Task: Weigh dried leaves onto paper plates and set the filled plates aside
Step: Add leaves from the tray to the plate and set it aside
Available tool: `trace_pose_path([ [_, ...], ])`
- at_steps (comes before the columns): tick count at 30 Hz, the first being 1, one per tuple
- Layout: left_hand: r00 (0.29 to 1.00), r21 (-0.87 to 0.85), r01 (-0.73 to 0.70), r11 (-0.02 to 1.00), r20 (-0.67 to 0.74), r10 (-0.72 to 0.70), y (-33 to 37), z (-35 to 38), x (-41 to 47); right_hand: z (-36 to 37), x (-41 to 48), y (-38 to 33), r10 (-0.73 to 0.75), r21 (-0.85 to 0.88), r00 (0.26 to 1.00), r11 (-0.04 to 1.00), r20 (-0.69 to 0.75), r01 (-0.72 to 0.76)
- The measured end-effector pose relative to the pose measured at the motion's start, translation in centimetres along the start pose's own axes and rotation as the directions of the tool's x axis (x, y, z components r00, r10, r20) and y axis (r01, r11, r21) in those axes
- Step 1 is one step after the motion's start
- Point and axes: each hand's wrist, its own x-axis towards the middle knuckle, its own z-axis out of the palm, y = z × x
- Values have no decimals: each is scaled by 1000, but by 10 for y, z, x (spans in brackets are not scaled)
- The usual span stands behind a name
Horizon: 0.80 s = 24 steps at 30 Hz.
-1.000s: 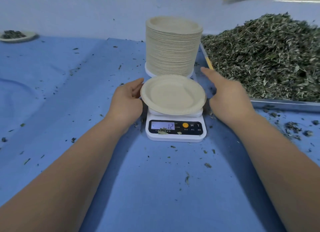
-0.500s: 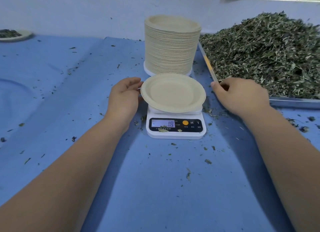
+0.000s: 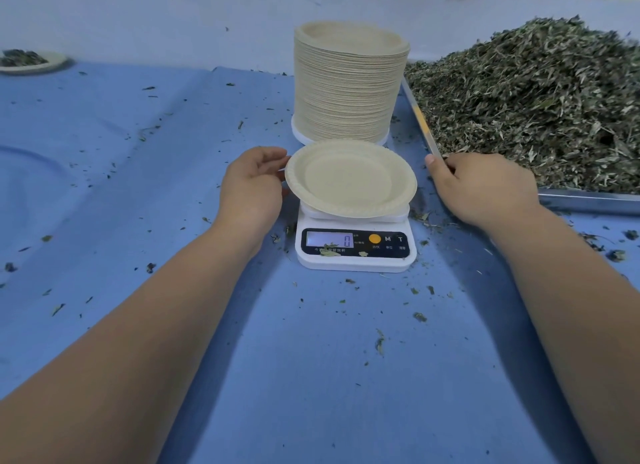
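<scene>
Paper plate (image 3: 349,177), beige and unloaded, frame centre: left hand (image 3: 251,186) is curled round its left rim, thumb above the edge, fingers below. Contact looks light. The plate sits flat on the platform of a white scale (image 3: 353,261) and overhangs it all round.

Right hand (image 3: 485,186) is right of the plate and apart from it, at the near-left corner of the metal tray (image 3: 588,200). Thumb points up along the tray's left rim, and the fingers are curled under at the edge of the dried leaves (image 3: 536,99). The back of the hand hides the fingertips, so can't tell whether they've closed on any leaves.

Scale face:
- the lit display (image 3: 329,239) reads "0"
- an orange button (image 3: 374,238), then "M" and "T"
- small Chinese print under the keys and display, too small to read
- a few leaf bits lie on the face
- no brand legible

Just behind the scale, upper centre, is a tall stack of plates (image 3: 349,82), upright, on a white round base. The leaf pile fills the tray at upper right. A filled plate (image 3: 31,61) sits at the far upper left, well apart from everything else.

Everything rests on a blue cloth (image 3: 311,377), with leaf crumbs scattered over it, thickest around the scale and the tray corner.
</scene>
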Motion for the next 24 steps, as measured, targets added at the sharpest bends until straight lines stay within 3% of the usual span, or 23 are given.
trace_pose_path([
  [7, 1000, 10, -2, 1000, -7, 2, 0, 0, -1, 2, -3, 0, 5, 58, 998, 998, -70, -1],
  [17, 1000, 11, 1, 1000, -9, -1, -1, 1, -1, -2, 1, -2, 25, 64, 999, 998, 19, -27],
  [24, 998, -115, -5, 993, -66, -2, 4, 3, -3, -11, 25, 6, 97, 295, 994, 949, 47, -107],
])
